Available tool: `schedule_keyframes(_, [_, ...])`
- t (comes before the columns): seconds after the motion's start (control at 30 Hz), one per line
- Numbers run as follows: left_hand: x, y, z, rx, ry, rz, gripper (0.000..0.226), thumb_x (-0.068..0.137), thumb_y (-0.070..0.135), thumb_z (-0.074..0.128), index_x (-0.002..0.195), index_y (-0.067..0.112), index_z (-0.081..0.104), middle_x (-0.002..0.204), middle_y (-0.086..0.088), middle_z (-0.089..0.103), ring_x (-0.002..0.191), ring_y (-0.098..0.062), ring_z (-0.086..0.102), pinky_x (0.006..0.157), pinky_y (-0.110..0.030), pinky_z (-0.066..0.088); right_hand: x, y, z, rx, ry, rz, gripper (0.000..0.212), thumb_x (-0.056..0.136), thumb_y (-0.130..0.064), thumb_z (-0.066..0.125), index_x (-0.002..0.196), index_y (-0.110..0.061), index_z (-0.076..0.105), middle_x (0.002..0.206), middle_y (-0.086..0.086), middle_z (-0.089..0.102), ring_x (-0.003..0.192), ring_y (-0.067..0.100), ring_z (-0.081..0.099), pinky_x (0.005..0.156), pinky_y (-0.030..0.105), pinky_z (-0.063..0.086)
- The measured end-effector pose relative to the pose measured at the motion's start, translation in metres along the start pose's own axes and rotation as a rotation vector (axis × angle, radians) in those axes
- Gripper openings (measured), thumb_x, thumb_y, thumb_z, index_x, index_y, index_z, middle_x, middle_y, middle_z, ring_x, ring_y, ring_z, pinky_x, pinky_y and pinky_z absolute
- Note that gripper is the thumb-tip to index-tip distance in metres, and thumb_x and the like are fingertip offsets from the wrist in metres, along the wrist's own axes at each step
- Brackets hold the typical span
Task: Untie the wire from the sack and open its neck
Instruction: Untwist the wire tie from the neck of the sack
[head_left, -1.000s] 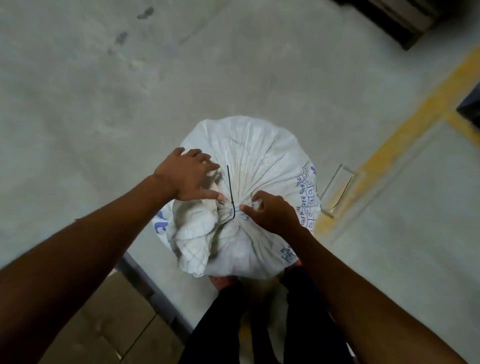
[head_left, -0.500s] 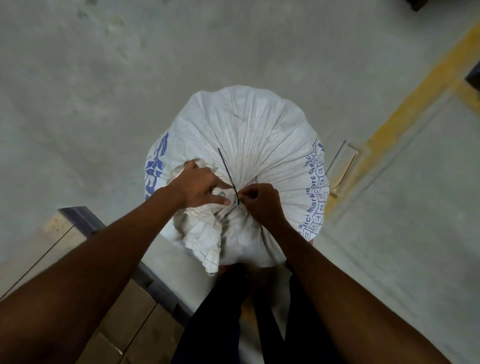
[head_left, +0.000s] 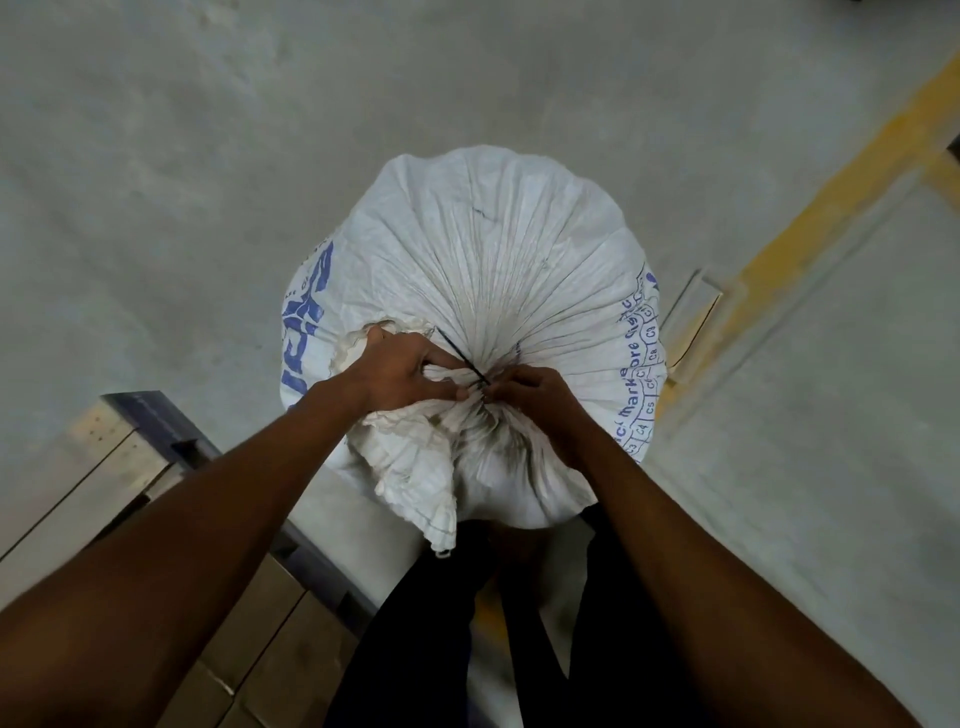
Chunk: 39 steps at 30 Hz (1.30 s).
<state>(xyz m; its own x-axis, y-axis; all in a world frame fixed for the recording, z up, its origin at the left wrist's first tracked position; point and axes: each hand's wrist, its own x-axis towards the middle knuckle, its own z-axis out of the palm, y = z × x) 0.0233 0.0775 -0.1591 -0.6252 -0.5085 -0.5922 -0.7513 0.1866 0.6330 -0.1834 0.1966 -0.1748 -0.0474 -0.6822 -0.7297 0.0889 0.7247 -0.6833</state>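
A full white woven sack (head_left: 498, 249) with blue print stands upright on the concrete floor in front of me. Its neck is gathered into tight pleats and bound by a thin dark wire (head_left: 462, 356), one end sticking up and to the left. My left hand (head_left: 400, 376) grips the bunched loose fabric of the neck just left of the tie. My right hand (head_left: 540, 397) pinches the wire at the knot from the right. The knot itself is mostly hidden by my fingers.
A wooden pallet with a dark metal edge (head_left: 156, 431) lies at the lower left. A yellow floor line (head_left: 810, 218) runs diagonally on the right, with a small clear plastic piece (head_left: 693, 317) beside the sack. My dark-trousered legs (head_left: 519, 623) are right behind the sack.
Both hands have closed in on the tie. My right hand has shifted from the sack's side onto the wire, and my left has dug into the neck fabric. The view has tilted.
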Motion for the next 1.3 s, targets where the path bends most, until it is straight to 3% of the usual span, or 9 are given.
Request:
schedule_keyframes(0.27, [0.004,-0.002,0.015,-0.092,0.062,-0.055,0.079,0.055,0.109,0.043,0.108,0.06,0.075,0.105,0.028,0.078,0.11,-0.003,0.069,0.123,-0.059,0.021,-0.025,0.021,-0.034,0.265,-0.211,-0.074,0.018,0.095,-0.006,0.069,0.081,0.005,0.069,0.094,0.015,0.07,0.098,0.016,0.068,0.096,0.027,0.049])
schedule_keyframes(0.33, [0.005,0.003,0.015,-0.117,0.084,-0.082,0.056,0.063,0.103,0.047,0.092,0.065,0.075,0.085,0.04,0.072,0.098,0.006,0.069,0.119,-0.056,0.027,-0.028,0.024,-0.041,0.271,-0.243,-0.086,0.018,0.096,-0.005,0.066,0.08,0.001,0.073,0.108,0.015,0.071,0.114,0.014,0.067,0.104,0.027,0.048])
schedule_keyframes(0.47, [0.015,0.008,0.018,-0.274,0.159,-0.152,0.071,0.071,0.088,0.062,0.066,0.018,0.073,0.051,0.016,0.054,0.052,0.003,0.052,0.096,-0.047,0.039,-0.03,0.019,-0.044,0.22,-0.265,-0.137,0.019,0.099,-0.003,0.063,0.087,-0.004,0.078,0.105,0.002,0.075,0.112,0.008,0.067,0.1,0.025,0.048])
schedule_keyframes(0.57, [0.02,0.011,0.016,-0.27,0.164,-0.215,0.045,0.064,0.08,0.073,0.084,0.041,0.084,0.078,0.017,0.079,0.081,0.001,0.072,0.114,-0.064,0.041,-0.028,0.013,-0.04,0.215,-0.277,-0.174,0.019,0.1,-0.004,0.063,0.089,-0.005,0.078,0.098,0.004,0.076,0.105,0.011,0.069,0.097,0.025,0.051])
schedule_keyframes(0.67, [0.022,0.013,0.014,-0.29,0.176,-0.175,0.016,0.076,0.05,0.088,0.082,0.036,0.085,0.078,0.016,0.08,0.076,0.002,0.072,0.098,-0.054,0.057,-0.025,0.015,-0.041,0.18,-0.268,-0.201,0.016,0.1,-0.006,0.065,0.092,-0.004,0.079,0.1,0.01,0.077,0.107,0.018,0.069,0.102,0.033,0.051])
schedule_keyframes(0.87, [0.013,0.019,0.003,-0.458,0.435,-0.078,0.011,0.092,0.016,0.08,0.093,0.005,0.083,0.079,-0.012,0.08,0.065,-0.015,0.076,0.065,-0.026,0.06,-0.018,0.006,-0.042,0.201,-0.195,-0.148,0.018,0.1,-0.014,0.066,0.107,-0.004,0.08,0.104,0.011,0.079,0.096,0.016,0.069,0.078,0.023,0.052])
schedule_keyframes(1.07, [0.008,0.014,-0.012,-0.488,0.546,-0.063,0.004,0.093,0.012,0.079,0.093,0.009,0.082,0.064,0.013,0.075,0.056,0.001,0.064,0.056,-0.014,0.05,0.007,-0.024,-0.016,0.139,0.076,-0.251,0.019,0.099,-0.001,0.06,0.105,-0.002,0.078,0.077,0.012,0.071,0.053,0.02,0.062,0.044,0.024,0.043])
schedule_keyframes(1.2, [0.003,0.013,-0.017,-0.502,0.547,-0.064,0.003,0.092,0.012,0.079,0.093,0.009,0.081,0.062,0.016,0.073,0.057,0.002,0.064,0.054,-0.013,0.049,0.031,-0.043,0.019,-0.242,0.225,-0.448,0.013,0.088,-0.014,0.073,0.096,-0.01,0.082,0.066,-0.019,0.064,0.059,-0.001,0.065,0.066,0.025,0.053])
schedule_keyframes(1.3, [0.003,0.011,-0.023,-0.486,0.553,-0.026,0.004,0.091,0.013,0.081,0.093,0.01,0.081,0.065,0.01,0.074,0.06,-0.001,0.065,0.06,-0.016,0.052,0.044,-0.051,0.032,-0.455,0.206,-0.382,0.013,0.085,-0.023,0.079,0.097,-0.017,0.083,0.067,-0.017,0.06,0.084,0.02,0.072,0.08,0.028,0.052])
